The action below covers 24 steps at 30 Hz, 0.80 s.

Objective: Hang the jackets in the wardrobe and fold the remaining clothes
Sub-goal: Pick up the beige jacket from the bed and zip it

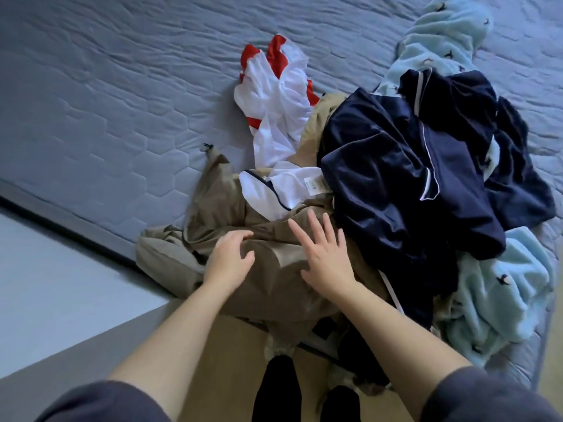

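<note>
You see the scene in dim, cool, bluish light with soft shadows. Your left hand is a little blurred, and the corners look soft and stretched.

You have one bed in front of you, carrying one heap of clothes. In the heap you can count one tan jacket, one white-and-red mesh garment and one white piece with navy trim. Navy cloth with white piping shows as two patches, the large navy patch and the small navy patch; you cannot tell whether that makes one garment or two. Pale blue fleece also shows twice, as the upper fleece patch and the lower fleece patch. Two hands are in view, your left hand and your right hand.
</note>
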Available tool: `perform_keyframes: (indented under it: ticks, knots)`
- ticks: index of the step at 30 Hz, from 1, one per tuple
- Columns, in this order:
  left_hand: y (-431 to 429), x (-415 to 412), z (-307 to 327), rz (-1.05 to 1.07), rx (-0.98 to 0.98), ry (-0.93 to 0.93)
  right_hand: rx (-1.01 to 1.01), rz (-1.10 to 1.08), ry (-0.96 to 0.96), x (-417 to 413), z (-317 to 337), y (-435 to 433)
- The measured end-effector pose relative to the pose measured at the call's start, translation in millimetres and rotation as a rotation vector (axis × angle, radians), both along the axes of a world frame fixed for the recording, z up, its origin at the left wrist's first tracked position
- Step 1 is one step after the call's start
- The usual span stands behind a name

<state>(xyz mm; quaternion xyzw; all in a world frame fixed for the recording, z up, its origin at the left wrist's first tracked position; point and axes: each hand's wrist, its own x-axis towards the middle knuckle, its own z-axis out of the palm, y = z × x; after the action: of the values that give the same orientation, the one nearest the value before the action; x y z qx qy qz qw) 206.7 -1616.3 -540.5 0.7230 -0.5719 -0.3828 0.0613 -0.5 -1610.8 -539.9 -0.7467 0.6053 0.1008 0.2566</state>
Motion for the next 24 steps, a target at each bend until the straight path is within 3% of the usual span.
perform_keyframes:
  ticks: [4, 8, 12, 15, 18, 20, 24]
  knots:
    - [-22, -2, -30, -0.238, 0.090, -0.083, -0.044, 0.038, 0.161, 1, -32, -15]
    - [-14, -12, -42, -0.433, 0.272, -0.179, 0.006, 0.083, 0.176, 1, -38, -7]
    - [-2, -8, -37, -0.574, 0.221, -0.246, -0.043, 0.082, 0.164, -4, -27, 6]
    - [2, 0, -34, -0.464, 0.088, -0.173, -0.194, 0.015, -0.191, -6, -11, 6]
    - [2, 0, -25, -0.402, 0.075, -0.168, -0.045, -0.262, -0.568, -7, 12, 0]
    - [3, -6, -16, -0.380, 0.015, -0.178, -0.011, -0.412, -0.687, -13, 26, 0]
    - [3, -23, 13, -0.343, -0.193, -0.086, 0.032, -0.472, -0.840, -33, 64, 5]
